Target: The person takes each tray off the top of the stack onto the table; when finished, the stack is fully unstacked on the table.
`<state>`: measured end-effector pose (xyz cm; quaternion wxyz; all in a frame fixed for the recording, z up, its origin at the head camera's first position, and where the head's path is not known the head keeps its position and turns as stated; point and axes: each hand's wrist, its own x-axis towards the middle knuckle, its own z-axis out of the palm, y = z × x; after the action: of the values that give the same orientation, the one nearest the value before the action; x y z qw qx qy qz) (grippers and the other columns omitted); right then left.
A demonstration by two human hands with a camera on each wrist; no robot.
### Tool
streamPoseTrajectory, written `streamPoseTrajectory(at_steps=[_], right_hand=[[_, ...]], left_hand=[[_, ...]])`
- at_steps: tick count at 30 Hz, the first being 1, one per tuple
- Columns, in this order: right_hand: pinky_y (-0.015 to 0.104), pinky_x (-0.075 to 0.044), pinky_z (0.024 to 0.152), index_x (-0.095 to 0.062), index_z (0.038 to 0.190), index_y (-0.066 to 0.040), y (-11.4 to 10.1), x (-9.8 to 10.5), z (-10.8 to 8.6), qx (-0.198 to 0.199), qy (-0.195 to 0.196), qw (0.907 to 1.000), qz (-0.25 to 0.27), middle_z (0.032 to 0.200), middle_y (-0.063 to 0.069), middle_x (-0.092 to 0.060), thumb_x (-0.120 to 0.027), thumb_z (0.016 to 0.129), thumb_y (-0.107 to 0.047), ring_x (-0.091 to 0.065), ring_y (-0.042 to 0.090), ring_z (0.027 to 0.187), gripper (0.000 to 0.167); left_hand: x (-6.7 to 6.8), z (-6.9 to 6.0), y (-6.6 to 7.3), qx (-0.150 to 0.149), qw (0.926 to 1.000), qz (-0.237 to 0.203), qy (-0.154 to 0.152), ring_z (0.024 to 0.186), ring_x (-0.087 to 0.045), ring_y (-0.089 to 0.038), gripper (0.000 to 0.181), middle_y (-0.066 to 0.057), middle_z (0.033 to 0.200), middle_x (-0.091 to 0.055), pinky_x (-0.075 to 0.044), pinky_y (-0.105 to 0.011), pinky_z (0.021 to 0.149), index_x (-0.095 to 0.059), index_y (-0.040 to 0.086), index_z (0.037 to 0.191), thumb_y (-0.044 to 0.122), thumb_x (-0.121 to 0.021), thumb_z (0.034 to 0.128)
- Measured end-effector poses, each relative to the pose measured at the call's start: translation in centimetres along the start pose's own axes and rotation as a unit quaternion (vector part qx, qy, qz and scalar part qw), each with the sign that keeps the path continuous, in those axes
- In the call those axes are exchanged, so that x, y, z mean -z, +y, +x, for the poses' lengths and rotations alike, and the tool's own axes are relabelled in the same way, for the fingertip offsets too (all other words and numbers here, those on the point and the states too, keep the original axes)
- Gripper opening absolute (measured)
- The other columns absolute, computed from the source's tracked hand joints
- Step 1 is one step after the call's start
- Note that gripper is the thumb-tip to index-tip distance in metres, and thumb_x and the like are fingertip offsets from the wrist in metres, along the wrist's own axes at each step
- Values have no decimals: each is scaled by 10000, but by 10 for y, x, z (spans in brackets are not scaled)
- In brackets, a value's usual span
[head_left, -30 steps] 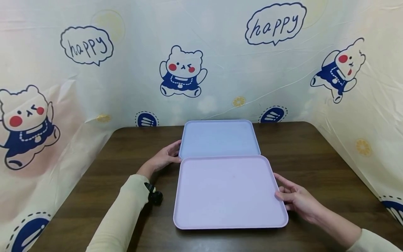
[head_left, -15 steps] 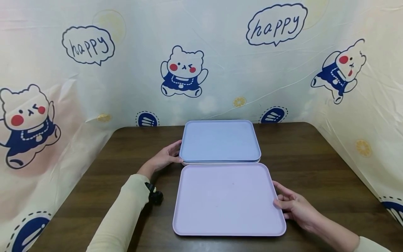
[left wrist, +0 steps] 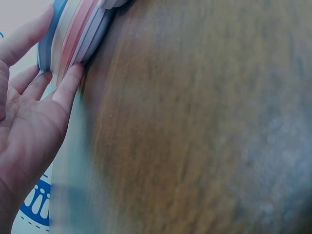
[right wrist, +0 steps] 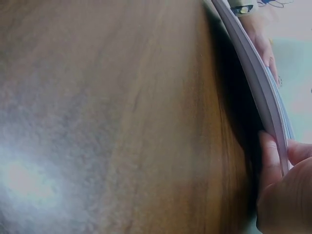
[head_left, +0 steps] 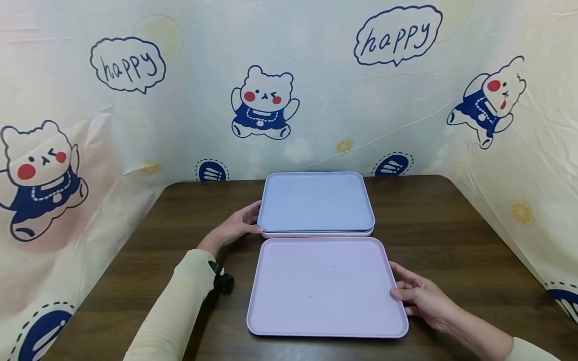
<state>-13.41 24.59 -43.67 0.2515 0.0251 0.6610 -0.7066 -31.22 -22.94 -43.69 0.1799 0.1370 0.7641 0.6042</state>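
Observation:
My right hand (head_left: 426,298) pinches the right edge of a lilac tray (head_left: 327,286), thumb on the rim and fingers underneath. In the right wrist view a dark shadow lies below that tray's edge, so it stands off the table at that side. Behind it a stack of trays, with a light blue tray (head_left: 316,200) on top, sits on the table. In the left wrist view the stack's side (left wrist: 73,36) shows blue, cream, pink and pale layers. My left hand (head_left: 232,225) rests its fairly straight fingers against the stack's left side.
The dark wooden table (head_left: 433,215) reaches back to a printed curtain (head_left: 189,100) with bears and "happy" bubbles. The stack stands close to the table's far edge. A small black camera (head_left: 223,282) is strapped to my left wrist.
My right hand has drawn the lilac tray a little toward me, away from the blue tray, uncovering the stack's front edge with its pink layer. My left hand has stayed at the stack.

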Motion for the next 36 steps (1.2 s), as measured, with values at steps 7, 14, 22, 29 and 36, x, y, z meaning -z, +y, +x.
streamPoseTrajectory(at_steps=[7,14,22,29,36], right_hand=[[395,-573,728,-96,1551,-59,-5,-2,0,-118,113,9999,-39,977,88,-601,-630,937,-73,-652,207,862,813],[382,-576,712,-112,1549,-51,-8,-4,2,-94,138,9998,-74,962,81,-631,-625,941,-76,-659,204,843,796],[379,-576,718,-123,1544,-34,-13,-7,6,-123,158,9998,-94,930,84,-648,-625,935,-67,-658,201,827,789],[360,-573,707,-155,1541,-28,-16,-7,12,-73,298,9994,-136,929,71,-658,-624,934,-64,-647,176,829,768],[333,-568,681,-170,1541,-31,-17,-10,18,-136,369,9991,-152,933,74,-661,-615,933,-53,-641,181,811,754]], left_hand=[[0,1,1,3,10000,-8,7,1435,-241,-284,934,1,1599,-192,-237,-462,1129,-212,219,1557,136,-783,822],[1,2,2,-20,10000,19,-16,1439,-228,-287,939,0,1603,-182,-236,-461,1129,-205,213,1560,139,-783,823],[1,3,2,11,10000,46,42,1436,-240,-284,938,8,1599,-192,-243,-464,1126,-217,220,1556,143,-790,817],[1,9,-2,57,9999,131,79,1439,-227,-291,941,5,1603,-179,-254,-466,1120,-204,225,1559,159,-787,823],[2,15,1,111,9997,134,143,1440,-221,-303,917,-9,1603,-183,-250,-483,1119,-208,225,1558,145,-769,837]])
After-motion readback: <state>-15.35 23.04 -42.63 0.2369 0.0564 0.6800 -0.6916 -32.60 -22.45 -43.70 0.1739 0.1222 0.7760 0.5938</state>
